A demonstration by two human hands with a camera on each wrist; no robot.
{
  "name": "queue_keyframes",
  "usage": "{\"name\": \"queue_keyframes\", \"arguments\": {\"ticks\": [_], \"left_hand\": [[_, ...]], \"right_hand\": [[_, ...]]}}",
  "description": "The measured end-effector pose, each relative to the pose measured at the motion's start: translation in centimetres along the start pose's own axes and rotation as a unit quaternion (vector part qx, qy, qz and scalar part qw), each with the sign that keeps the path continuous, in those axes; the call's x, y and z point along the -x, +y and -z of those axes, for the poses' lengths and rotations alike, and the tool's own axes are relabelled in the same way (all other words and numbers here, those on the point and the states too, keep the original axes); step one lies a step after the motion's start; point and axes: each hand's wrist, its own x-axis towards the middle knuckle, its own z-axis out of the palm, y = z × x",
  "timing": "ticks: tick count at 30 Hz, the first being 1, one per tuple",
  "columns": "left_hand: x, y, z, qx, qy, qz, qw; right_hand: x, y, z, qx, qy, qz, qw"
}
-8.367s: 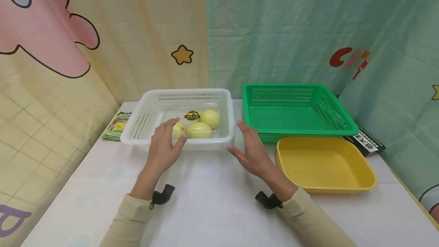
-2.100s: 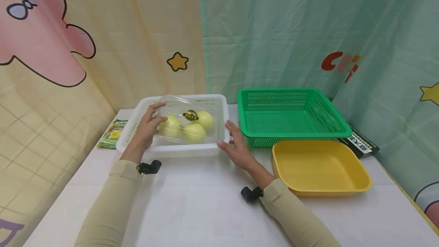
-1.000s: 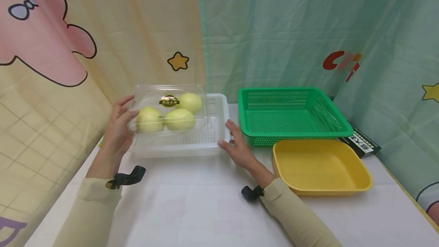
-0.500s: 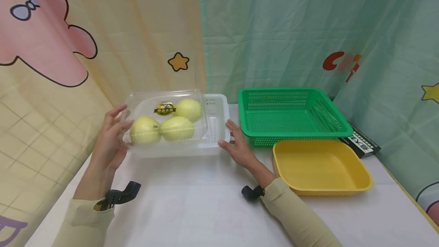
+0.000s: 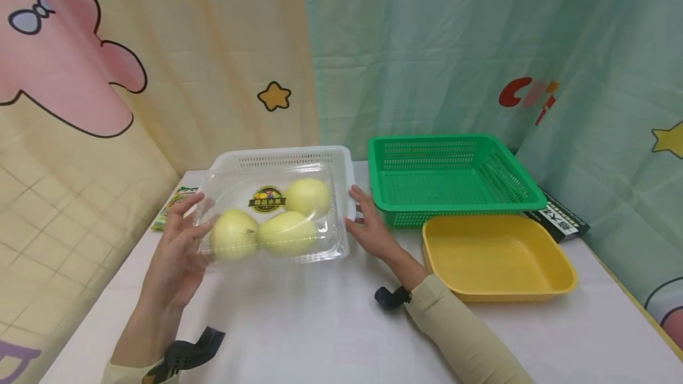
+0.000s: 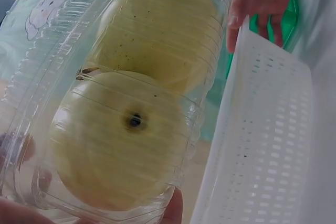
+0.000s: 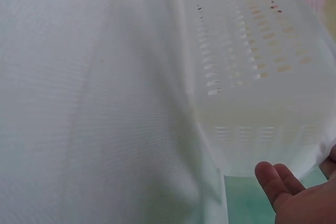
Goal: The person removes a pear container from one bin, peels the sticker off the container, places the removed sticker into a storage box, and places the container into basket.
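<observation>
Pinching clear rectangular plastic box (image 5: 268, 200) by left end with left hand (image 5: 173, 262); may tip under round yellow-green fruit (image 5: 288, 234). Touching white perforated basket (image 5: 288, 157) with right hand (image 5: 376, 232), grip unclear.

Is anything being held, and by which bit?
The left hand holds the clear box by its left end. The right hand touches the white basket at its right rim; whether it grips, I can't tell.

I have the clear rectangular plastic box (image 5: 226, 189), three round yellow-green fruits (image 5: 288, 234) inside, in my left hand (image 5: 173, 256), over the white slotted plastic basket (image 5: 290, 150). Right of that basket stands the green slotted plastic basket (image 5: 437, 187), behind the yellow oblong plastic tub (image 5: 496, 259).
</observation>
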Motion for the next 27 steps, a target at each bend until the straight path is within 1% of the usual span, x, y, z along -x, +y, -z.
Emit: {"name": "queue_keyframes", "arguments": {"ticks": [4, 7, 10, 12, 14, 15, 17, 20, 22, 25, 27], "left_hand": [[0.9, -0.7, 0.0, -0.004, -0.013, 0.008, 0.9999], [1.7, -1.4, 0.1, 0.014, -0.031, 0.005, 0.9994], [2.4, -2.4, 0.3, 0.040, -0.055, -0.009, 0.9976], [2.9, -3.0, 0.4, 0.055, -0.069, -0.015, 0.9960], [3.5, -3.6, 0.4, 0.054, -0.076, -0.014, 0.9956], [3.8, -3.8, 0.5, 0.051, -0.077, -0.010, 0.9957], [4.2, -4.2, 0.5, 0.043, -0.077, 0.000, 0.9961], [4.8, -4.9, 0.6, 0.021, -0.074, 0.025, 0.9968], [5.2, -5.4, 0.7, 0.011, -0.072, 0.043, 0.9964], [5.6, -6.2, 1.0, -0.001, -0.071, 0.067, 0.9953], [5.9, -6.7, 1.2, -0.001, -0.072, 0.075, 0.9946]], "right_hand": [[-0.1, 0.0, 0.0, -0.011, 0.002, 0.018, 1.000], [-0.1, 0.1, 0.1, -0.023, 0.002, 0.022, 0.999], [-0.1, 0.0, 0.1, -0.029, 0.001, 0.024, 0.999], [0.2, -1.0, 0.3, -0.026, -0.002, 0.020, 0.999], [0.7, -2.2, 0.5, -0.021, -0.006, 0.016, 1.000], [0.9, -2.9, 0.6, -0.019, -0.008, 0.015, 1.000], [0.9, -2.7, 0.6, -0.020, -0.008, 0.017, 1.000], [0.4, -1.2, 0.4, -0.022, -0.006, 0.021, 1.000], [-0.1, 0.1, 0.2, -0.025, -0.003, 0.016, 1.000], [-0.1, 0.0, 0.2, -0.021, -0.005, 0.003, 1.000], [-0.1, -0.1, 0.2, -0.020, -0.008, -0.004, 1.000]]}}
